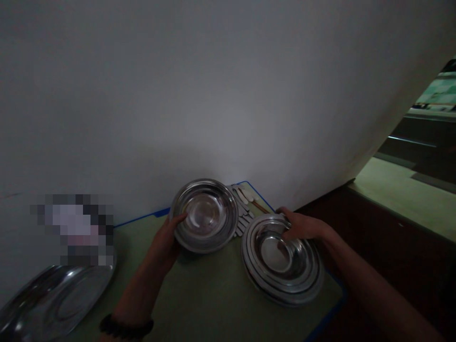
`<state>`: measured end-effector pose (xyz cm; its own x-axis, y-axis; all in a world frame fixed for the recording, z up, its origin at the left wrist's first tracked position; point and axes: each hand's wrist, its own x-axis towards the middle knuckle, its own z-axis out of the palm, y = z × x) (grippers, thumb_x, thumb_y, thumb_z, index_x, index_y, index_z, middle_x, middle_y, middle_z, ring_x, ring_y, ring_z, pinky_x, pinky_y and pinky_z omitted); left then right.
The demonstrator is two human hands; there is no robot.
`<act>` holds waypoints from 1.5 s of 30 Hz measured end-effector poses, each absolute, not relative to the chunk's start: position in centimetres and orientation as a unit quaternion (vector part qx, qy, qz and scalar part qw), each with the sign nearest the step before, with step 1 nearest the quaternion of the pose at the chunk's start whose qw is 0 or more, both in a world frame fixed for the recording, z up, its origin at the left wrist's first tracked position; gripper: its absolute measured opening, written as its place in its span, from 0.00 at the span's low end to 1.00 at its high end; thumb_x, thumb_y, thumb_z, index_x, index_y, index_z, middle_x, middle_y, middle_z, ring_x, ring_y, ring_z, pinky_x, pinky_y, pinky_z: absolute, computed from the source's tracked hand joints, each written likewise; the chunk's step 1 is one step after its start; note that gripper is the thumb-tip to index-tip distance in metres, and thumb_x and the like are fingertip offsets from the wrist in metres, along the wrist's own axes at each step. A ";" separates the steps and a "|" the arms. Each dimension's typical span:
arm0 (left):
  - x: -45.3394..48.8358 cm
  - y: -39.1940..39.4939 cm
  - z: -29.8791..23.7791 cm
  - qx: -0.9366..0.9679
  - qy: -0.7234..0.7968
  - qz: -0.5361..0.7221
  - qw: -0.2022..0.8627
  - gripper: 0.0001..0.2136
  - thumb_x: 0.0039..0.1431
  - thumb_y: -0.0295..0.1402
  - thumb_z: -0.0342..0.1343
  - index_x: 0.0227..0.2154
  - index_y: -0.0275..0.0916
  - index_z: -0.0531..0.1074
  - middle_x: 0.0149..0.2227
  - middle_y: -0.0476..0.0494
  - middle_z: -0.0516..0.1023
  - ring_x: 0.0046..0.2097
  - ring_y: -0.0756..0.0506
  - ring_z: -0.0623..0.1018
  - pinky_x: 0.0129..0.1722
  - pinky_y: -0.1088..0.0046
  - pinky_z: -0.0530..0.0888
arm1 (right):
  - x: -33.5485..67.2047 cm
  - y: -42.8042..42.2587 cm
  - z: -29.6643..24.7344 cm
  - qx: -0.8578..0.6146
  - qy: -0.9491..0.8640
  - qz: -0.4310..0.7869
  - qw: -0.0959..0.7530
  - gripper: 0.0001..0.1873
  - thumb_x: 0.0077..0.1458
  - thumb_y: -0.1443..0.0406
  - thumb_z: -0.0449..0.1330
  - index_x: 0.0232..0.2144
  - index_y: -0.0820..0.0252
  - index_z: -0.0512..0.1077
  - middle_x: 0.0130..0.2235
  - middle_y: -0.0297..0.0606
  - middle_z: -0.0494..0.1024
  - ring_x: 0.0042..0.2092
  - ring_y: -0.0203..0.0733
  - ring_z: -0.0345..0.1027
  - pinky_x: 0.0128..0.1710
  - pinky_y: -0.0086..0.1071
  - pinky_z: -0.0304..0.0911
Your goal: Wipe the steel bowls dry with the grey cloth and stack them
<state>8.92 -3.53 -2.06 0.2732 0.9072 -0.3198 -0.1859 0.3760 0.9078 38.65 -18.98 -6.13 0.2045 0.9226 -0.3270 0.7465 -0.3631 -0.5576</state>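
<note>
My left hand [166, 242] grips the near-left rim of a shiny steel bowl [208, 211] and holds it tilted above the green mat [199, 294]. My right hand [301, 227] rests on the far rim of a stack of several steel bowls [285, 270] on the mat's right side, with fingers curled over the edge into the top bowl. A dark beaded band sits on my left wrist.
A bundle of cutlery [245, 209] lies against the white wall behind the bowls. A large steel tray [53, 299] sits at the lower left. The mat's blue edge [335, 304] borders a dark wooden surface on the right. A blurred patch hangs at the left.
</note>
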 end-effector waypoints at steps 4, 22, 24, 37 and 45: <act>9.2 -3.7 -2.4 0.421 0.436 0.370 0.704 0.17 0.54 0.28 0.57 0.48 0.35 0.72 0.34 0.42 0.82 0.31 0.45 0.81 0.30 0.72 0.77 | 37.7 -20.2 -5.3 -0.674 -0.567 0.370 0.294 0.19 0.45 0.66 0.59 0.43 0.62 0.67 0.41 0.40 0.78 0.42 0.44 0.73 0.41 0.33 0.67; 7.6 -3.3 -4.6 0.605 0.351 0.313 0.643 0.27 0.52 0.47 0.59 0.54 0.41 0.69 0.59 0.39 0.70 0.61 0.36 0.66 0.59 0.58 0.62 | 31.3 -18.3 5.2 -0.654 -0.727 0.142 0.155 0.22 0.48 0.72 0.56 0.46 0.57 0.76 0.41 0.38 0.81 0.42 0.43 0.73 0.43 0.32 0.64; 7.5 -3.5 -4.4 0.594 0.332 0.308 0.665 0.26 0.53 0.47 0.58 0.54 0.41 0.70 0.58 0.38 0.71 0.60 0.37 0.68 0.58 0.59 0.63 | 31.6 -18.0 5.7 -0.646 -0.718 0.179 0.189 0.21 0.48 0.70 0.56 0.46 0.56 0.76 0.41 0.36 0.81 0.41 0.43 0.74 0.43 0.33 0.65; 9.0 -5.5 -3.5 0.402 0.390 0.319 0.765 0.23 0.54 0.53 0.53 0.37 0.36 0.78 0.37 0.39 0.83 0.46 0.39 0.79 0.49 0.64 0.73 | 31.4 -14.2 0.2 -0.734 -0.540 0.158 0.380 0.22 0.49 0.64 0.56 0.48 0.64 0.69 0.47 0.46 0.75 0.50 0.50 0.69 0.50 0.40 0.64; 9.5 -6.9 -4.7 0.450 0.329 0.247 0.793 0.32 0.55 0.58 0.46 0.51 0.38 0.72 0.48 0.37 0.79 0.56 0.36 0.72 0.57 0.56 0.65 | 33.0 -18.2 -2.6 -0.641 -0.633 0.273 0.338 0.37 0.54 0.63 0.56 0.64 0.61 0.49 0.63 0.46 0.60 0.62 0.47 0.56 0.62 0.42 0.52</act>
